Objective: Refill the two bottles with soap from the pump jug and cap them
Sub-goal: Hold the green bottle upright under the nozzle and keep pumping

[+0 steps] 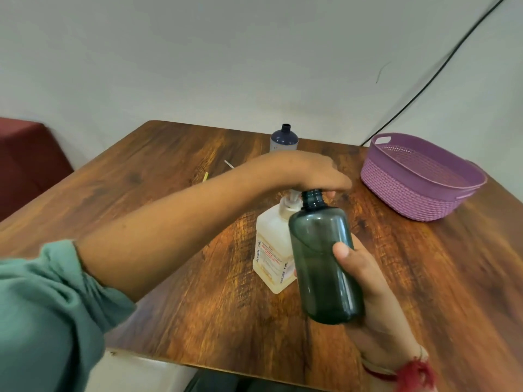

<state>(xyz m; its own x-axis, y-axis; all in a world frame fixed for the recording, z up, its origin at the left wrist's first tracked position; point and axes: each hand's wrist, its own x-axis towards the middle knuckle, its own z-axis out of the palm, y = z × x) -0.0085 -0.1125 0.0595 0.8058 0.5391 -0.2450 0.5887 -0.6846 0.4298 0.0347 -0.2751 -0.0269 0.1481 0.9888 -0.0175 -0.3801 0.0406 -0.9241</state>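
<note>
Pump jug (271, 256): pale yellow soap
Left hand (319, 174): flat on its pump
Right hand (365, 278): clamped round uncapped green bottle (325, 264)
Blue bottle (284, 138): uncapped, far back

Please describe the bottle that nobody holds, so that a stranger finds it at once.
On the wooden table, look to the far edge by the wall, left of the purple basket. The blue bottle stands there upright, without cap. Unlike the grey-green bottle in the right hand, it is dark blue above, pale below.
</note>
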